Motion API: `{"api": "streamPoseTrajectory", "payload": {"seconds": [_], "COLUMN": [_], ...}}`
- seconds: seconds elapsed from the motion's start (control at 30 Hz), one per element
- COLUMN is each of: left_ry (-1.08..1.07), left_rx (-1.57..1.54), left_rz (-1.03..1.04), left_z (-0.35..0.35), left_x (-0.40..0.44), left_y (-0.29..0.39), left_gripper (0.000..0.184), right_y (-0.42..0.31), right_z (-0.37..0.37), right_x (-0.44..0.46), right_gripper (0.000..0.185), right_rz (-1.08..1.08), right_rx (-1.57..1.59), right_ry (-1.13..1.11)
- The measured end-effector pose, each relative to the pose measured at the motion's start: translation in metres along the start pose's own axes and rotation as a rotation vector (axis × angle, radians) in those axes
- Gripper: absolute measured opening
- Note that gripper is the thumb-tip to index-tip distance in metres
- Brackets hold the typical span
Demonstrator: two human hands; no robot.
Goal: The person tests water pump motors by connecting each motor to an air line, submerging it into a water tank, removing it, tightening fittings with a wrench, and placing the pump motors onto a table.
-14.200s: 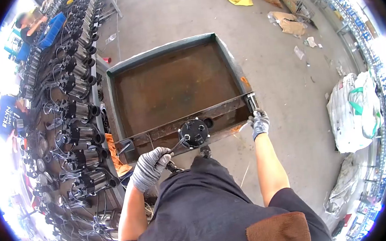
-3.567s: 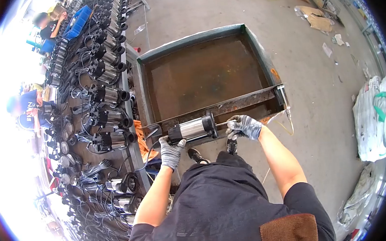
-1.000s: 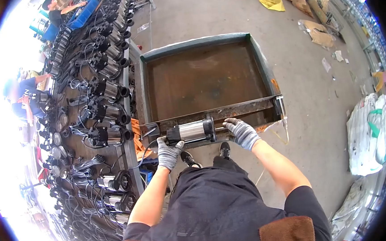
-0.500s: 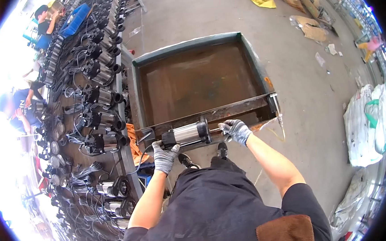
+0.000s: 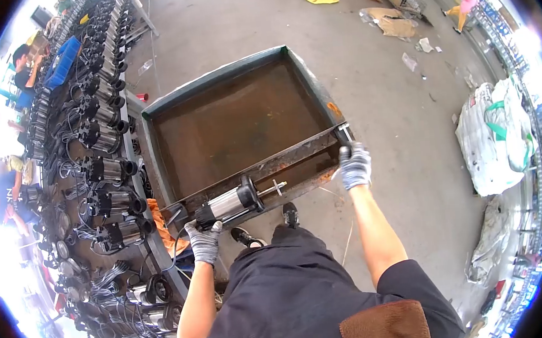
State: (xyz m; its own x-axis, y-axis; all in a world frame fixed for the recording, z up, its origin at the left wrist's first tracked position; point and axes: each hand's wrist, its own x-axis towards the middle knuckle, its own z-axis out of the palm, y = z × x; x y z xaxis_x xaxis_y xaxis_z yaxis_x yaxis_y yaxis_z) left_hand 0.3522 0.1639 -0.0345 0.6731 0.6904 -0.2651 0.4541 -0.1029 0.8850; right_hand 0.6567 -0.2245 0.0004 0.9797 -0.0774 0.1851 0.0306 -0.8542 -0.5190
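A pump (image 5: 226, 205) with a shiny steel body and black ends lies across the near side of a water-filled metal tank (image 5: 156, 149). My left hand (image 5: 204, 241), in a grey knitted glove, is closed on the pump's black left end. A metal rod with a crosspiece (image 5: 277, 187) sticks out from the other end. My right hand (image 5: 355, 166), gloved too, is at the tank's right corner, its fingers curled around a hose fitting (image 5: 344, 132) with a silver tip. The fingers partly hide that fitting.
Many similar pumps with coiled cables crowd a long bench (image 5: 104, 171) on my left. An orange cloth (image 5: 162, 227) hangs by the bench edge. Other people work beyond it, near a blue crate (image 5: 64, 63). White sacks (image 5: 495, 141) and cardboard (image 5: 393, 23) lie on the right.
My right hand has let go of the rod at the pump's end and moved to the fitting at the tank corner. My left hand stays on the pump. The view has turned.
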Motion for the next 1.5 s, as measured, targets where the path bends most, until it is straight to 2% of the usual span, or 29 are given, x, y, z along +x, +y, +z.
{"api": "streamPoseTrajectory", "payload": {"seconds": [0.03,0.07,0.13,0.27,0.33,0.4,0.43,0.53,0.57,0.6,0.63,0.67,0.7,0.73,0.8,0.9,0.97,1.0,1.03,1.17,1.27,1.3,1.4,1.5], "left_ry": [-0.014,-0.012,-0.009,-0.005,0.001,0.005,0.0,0.002,0.007,0.01,0.018,-0.019,-0.01,-0.002,-0.01,-0.002,0.022,0.032,0.044,0.006,0.0,-0.001,0.037,0.052], "left_rx": [-0.017,-0.033,-0.065,-0.11,-0.166,-0.088,-0.07,-0.053,-0.044,-0.026,0.065,-0.075,-0.068,-0.064,-0.027,0.009,0.063,0.09,0.151,0.125,0.144,0.133,0.222,0.266], "left_rz": [-0.013,-0.014,-0.012,0.009,0.003,-0.014,-0.014,0.02,0.033,0.037,0.054,0.029,0.017,0.004,-0.004,-0.035,-0.064,-0.079,-0.037,-0.05,-0.057,-0.058,-0.031,-0.01], "left_z": [0.0,0.0,0.001,0.002,0.004,0.002,0.002,0.001,0.004,0.004,0.002,0.001,0.0,0.003,0.0,0.001,0.002,0.002,0.002,-0.001,-0.003,-0.004,-0.003,-0.005], "left_x": [-0.001,-0.002,-0.003,-0.002,0.002,0.003,0.002,0.005,0.005,0.001,-0.007,0.005,0.004,0.002,0.002,0.005,0.008,0.008,0.009,0.011,0.011,0.012,0.01,0.011], "left_y": [0.004,0.007,0.01,0.011,-0.001,-0.004,0.001,-0.001,-0.001,0.001,0.025,-0.011,-0.006,0.003,0.005,0.01,0.017,0.019,0.015,0.016,0.02,0.019,0.03,0.019], "left_gripper": [0.067,0.067,0.067,0.066,0.066,0.066,0.066,0.067,0.067,0.067,0.065,0.063,0.063,0.063,0.062,0.064,0.069,0.071,0.062,0.063,0.065,0.067,0.069,0.069], "right_y": [0.034,0.086,0.074,0.067,0.041,0.028,0.018,0.092,0.024,0.019,0.003,-0.019,-0.033,-0.048,-0.061,-0.059,-0.07,-0.075,-0.078,-0.08,-0.076,-0.073,-0.076,-0.078], "right_z": [0.004,0.033,0.015,0.008,0.001,0.011,0.007,0.094,0.029,0.031,0.02,0.008,0.006,0.001,0.01,0.036,0.05,0.052,0.05,0.072,0.062,0.066,0.08,0.081], "right_x": [0.009,0.011,0.03,0.085,0.091,0.1,0.101,0.091,0.071,0.061,0.046,0.034,0.02,0.004,-0.027,-0.054,-0.064,-0.066,-0.067,-0.071,-0.062,-0.064,-0.075,-0.077], "right_gripper": [0.045,0.058,0.06,0.061,0.065,0.063,0.06,0.056,0.056,0.052,0.049,0.045,0.036,0.024,0.015,0.011,0.002,0.007,0.015,0.022,0.024,0.025,0.016,0.017], "right_rz": [0.15,0.197,0.478,0.825,0.706,0.557,0.506,0.047,0.086,-0.018,0.069,0.157,0.205,0.286,0.324,0.484,0.548,0.578,0.582,0.645,0.643,0.635,0.69,0.662], "right_rx": [-0.129,-0.139,-0.03,0.402,0.529,0.477,0.274,0.314,0.343,0.384,0.583,0.783,0.93,1.039,1.185,1.171,1.138,1.106,1.141,1.289,1.095,1.124,1.311,1.278], "right_ry": [-0.006,0.031,-0.406,-0.666,-0.622,-0.576,-0.609,-0.271,-0.383,-0.305,-0.379,-0.442,-0.48,-0.577,-0.651,-0.899,-0.925,-0.94,-0.948,-0.921,-1.065,-1.066,-0.907,-0.888]}}
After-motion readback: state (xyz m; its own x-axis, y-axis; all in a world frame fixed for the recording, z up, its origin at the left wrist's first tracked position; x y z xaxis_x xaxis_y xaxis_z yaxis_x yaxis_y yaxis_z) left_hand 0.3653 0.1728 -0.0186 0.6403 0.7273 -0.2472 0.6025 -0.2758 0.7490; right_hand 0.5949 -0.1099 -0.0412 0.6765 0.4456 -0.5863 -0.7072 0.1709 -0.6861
